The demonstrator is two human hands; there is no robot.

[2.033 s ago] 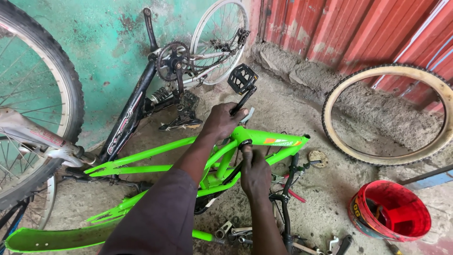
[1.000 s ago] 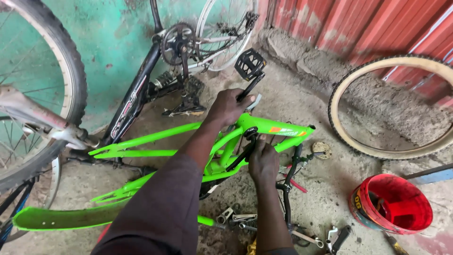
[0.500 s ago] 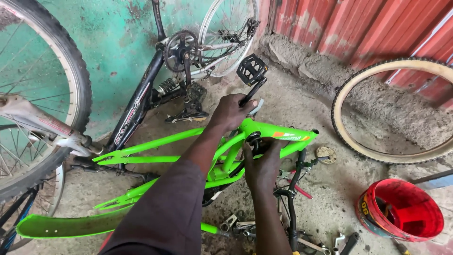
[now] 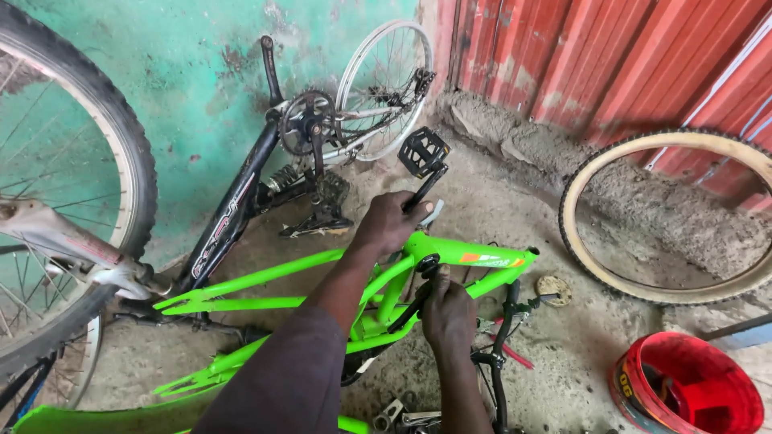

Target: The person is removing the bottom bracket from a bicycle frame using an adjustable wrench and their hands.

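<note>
1. Two bicycle wheels are the biggest things here: a tyred wheel at the left edge and a loose tan-walled tyre leaning by the red corrugated wall.
2. A black bicycle frame leans on the green wall, upside down, with its chainring and a bare rim behind it.
3. The bright green frame lies on the dirt floor in front of the person.
4. The left hand is closed around the black crank arm, just below its pedal.
5. The right hand grips a dark tool held against the green frame's bottom bracket.
6. A red bucket sits at lower right.
</note>
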